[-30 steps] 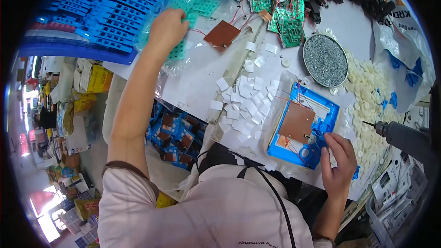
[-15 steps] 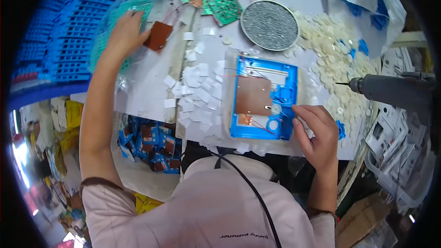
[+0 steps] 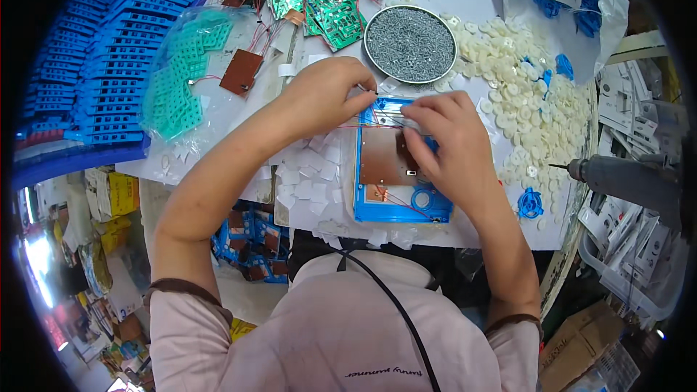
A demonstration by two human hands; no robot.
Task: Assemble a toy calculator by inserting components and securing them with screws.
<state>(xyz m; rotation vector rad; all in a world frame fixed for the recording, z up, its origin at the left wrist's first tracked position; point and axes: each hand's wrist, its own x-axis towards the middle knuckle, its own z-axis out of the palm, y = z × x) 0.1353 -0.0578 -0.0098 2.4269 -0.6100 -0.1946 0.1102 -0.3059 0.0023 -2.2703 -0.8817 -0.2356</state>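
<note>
In front of me lies a blue plastic case [image 3: 399,212] with a brown circuit board [image 3: 381,156] in it. A metal strip shows at its far end, and thin red wires cross it. My left hand [image 3: 327,98] is at the case's far left corner, thumb and fingers pinched around something small and dark that I cannot make out. Over the case's far right part my right hand [image 3: 454,145] bends its fingers inward, closed on something pale and mostly hidden. That hand covers the case's right side.
A round dish of screws [image 3: 410,43] stands beyond the case. Pale plastic discs [image 3: 523,101] spread to the right, near an electric screwdriver [image 3: 617,178]. White paper pieces [image 3: 305,178], bagged green parts [image 3: 185,76], another brown board [image 3: 241,72] and green circuit boards [image 3: 334,18] lie left and far.
My left hand has come from the bagged green parts to the case's far left corner. My right hand has moved from the case's near right edge to its far right part.
</note>
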